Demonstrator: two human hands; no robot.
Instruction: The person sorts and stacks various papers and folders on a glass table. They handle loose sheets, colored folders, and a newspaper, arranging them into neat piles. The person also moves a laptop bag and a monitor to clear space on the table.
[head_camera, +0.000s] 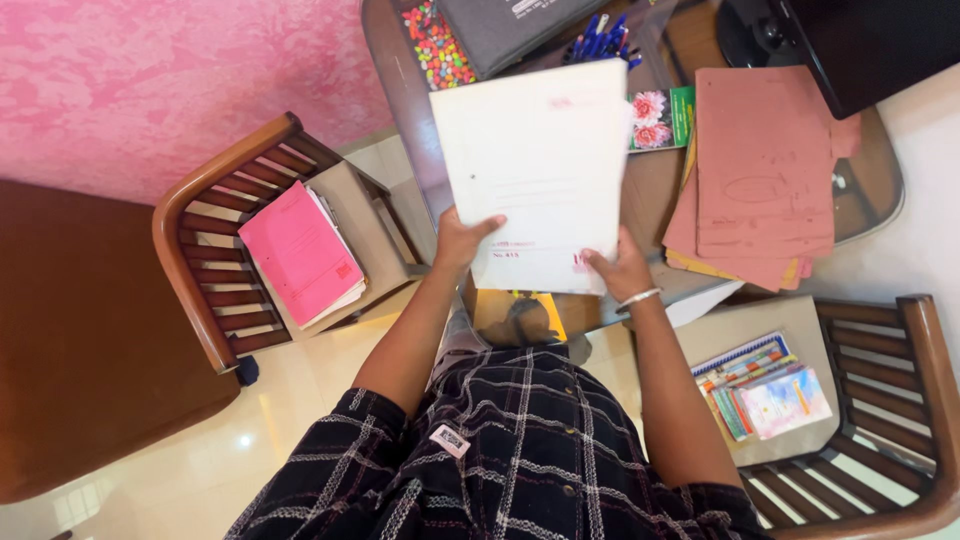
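Observation:
A white paper file folder (540, 170) is held up in front of me over the glass table (870, 200). My left hand (462, 240) grips its lower left edge, thumb on top. My right hand (622, 270), with a silver bangle at the wrist, grips its lower right edge. A stack of pink folders (765, 170) lies on the table to the right of the white one.
A wooden chair (200, 270) at the left carries a bright pink folder (300, 250). Another wooden chair (900, 400) at the lower right holds colourful books (765, 390). On the table's far side are a grey case (500, 30), blue pens (600, 42), colourful beads (438, 48) and a flower card (660, 118).

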